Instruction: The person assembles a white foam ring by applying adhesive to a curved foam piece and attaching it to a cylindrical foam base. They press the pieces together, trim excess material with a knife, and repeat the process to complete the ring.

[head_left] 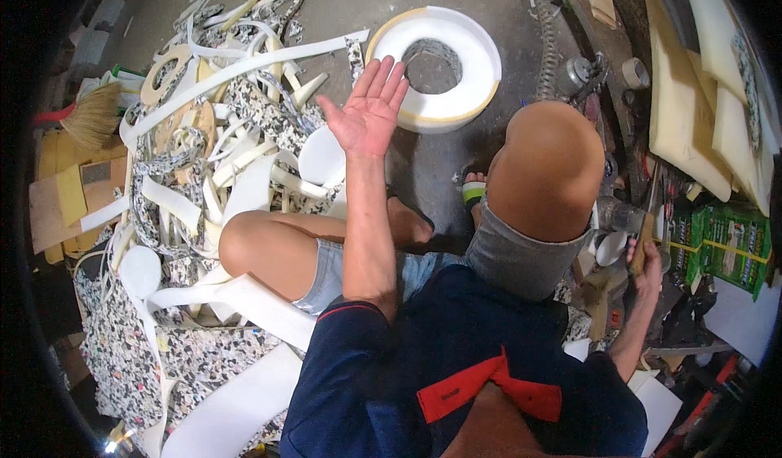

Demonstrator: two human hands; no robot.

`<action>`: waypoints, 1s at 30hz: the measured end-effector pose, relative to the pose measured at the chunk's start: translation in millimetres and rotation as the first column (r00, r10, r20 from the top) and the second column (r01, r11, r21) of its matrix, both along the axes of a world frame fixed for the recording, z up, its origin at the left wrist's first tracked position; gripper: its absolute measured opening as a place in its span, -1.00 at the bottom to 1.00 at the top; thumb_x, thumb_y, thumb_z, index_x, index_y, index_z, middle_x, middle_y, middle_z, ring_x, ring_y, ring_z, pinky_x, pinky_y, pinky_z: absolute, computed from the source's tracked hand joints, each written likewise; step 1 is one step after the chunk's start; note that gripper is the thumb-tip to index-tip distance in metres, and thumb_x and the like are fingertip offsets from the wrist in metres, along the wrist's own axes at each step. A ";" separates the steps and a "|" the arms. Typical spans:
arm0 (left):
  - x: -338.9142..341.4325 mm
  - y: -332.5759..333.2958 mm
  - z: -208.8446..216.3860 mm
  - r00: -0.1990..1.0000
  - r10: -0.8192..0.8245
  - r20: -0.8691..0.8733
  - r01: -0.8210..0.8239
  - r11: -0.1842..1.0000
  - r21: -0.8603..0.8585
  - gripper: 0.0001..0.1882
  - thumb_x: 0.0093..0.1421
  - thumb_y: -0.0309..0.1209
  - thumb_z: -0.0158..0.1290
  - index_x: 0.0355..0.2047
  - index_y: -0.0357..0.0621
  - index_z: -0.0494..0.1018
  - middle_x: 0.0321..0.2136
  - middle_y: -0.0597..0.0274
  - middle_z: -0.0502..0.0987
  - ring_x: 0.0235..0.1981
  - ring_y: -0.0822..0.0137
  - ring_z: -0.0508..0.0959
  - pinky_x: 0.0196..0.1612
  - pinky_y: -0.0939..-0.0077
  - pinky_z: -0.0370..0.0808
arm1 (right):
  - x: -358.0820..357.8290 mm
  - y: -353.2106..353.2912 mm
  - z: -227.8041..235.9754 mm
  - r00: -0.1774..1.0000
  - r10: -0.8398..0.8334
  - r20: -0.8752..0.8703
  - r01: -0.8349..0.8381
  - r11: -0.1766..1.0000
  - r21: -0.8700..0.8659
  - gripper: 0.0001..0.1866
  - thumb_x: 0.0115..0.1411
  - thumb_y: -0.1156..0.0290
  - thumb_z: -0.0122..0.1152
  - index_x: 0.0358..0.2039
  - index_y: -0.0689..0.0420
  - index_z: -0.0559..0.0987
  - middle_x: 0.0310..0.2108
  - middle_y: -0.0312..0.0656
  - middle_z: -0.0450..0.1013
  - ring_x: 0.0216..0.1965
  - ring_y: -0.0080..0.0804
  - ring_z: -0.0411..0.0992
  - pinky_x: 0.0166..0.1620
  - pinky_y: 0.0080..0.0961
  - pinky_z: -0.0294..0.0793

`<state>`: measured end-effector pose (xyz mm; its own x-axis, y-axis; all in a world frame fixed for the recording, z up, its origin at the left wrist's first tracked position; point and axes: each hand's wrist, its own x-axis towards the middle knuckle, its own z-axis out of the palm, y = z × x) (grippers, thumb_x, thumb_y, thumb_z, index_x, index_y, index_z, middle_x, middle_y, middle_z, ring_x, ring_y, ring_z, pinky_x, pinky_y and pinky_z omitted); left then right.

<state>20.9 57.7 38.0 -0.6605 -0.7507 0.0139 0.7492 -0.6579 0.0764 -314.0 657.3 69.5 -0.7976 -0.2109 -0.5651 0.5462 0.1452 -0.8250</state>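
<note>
My left hand is held out palm up with its fingers stretched and nothing in it. Just beyond its fingertips, a thick white foam ring with a yellowish edge and a round hole lies flat on the floor. At the far right, low beside my knee, my right hand is closed around a wooden-handled tool. A narrow part of that tool points away from me; its kind is hard to make out. Beside that hand is a small white round piece.
Foam strips and offcuts heap up on the left, with a white foam disc and a straw broom. Speckled foam sheet lies near left. On the right are cream foam slabs, green packets and a ridged hose.
</note>
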 end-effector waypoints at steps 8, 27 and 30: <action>-9.4 1.0 -36.8 0.664 0.222 0.714 -0.077 0.970 -0.230 -0.30 0.35 0.20 -0.05 0.03 -0.28 0.48 -0.06 -0.07 0.61 -0.02 0.07 0.62 0.05 0.11 0.57 | 149.6 -8.5 -50.7 0.955 0.171 -0.241 -0.061 0.912 0.406 -0.63 0.40 0.01 0.07 -0.12 0.08 0.50 -0.43 -0.24 0.50 -0.50 -0.48 0.47 -0.48 -0.47 0.48; -45.4 -127.6 -140.6 -0.012 0.081 0.997 0.304 0.950 -0.073 -0.17 0.24 0.09 0.18 0.32 -0.21 0.25 0.11 -0.01 0.47 0.06 0.13 0.52 0.09 0.09 0.47 | -8.4 -459.8 -219.2 0.884 0.446 -0.138 -0.440 0.895 0.073 -0.66 0.42 0.18 0.09 -0.03 0.20 0.50 -0.19 -0.23 0.51 -0.19 -0.48 0.44 -0.15 -0.41 0.49; -54.2 -139.1 -147.7 0.094 0.088 0.992 0.309 0.944 -0.113 -0.46 0.31 -0.15 0.19 0.15 -0.26 0.44 -0.07 0.10 0.58 -0.09 0.27 0.58 -0.03 0.32 0.54 | -11.1 -493.8 -239.4 0.911 0.375 -0.173 -0.387 0.921 -0.044 -0.68 0.44 0.22 0.07 -0.05 0.25 0.49 -0.16 -0.22 0.52 -0.16 -0.53 0.43 -0.11 -0.41 0.48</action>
<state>-33.3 -81.5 -109.8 -0.3068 -0.7626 -0.5695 -0.2055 -0.5312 0.8220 -325.1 163.5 -169.9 -0.7255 -0.5535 -0.4090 0.3238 0.2499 -0.9125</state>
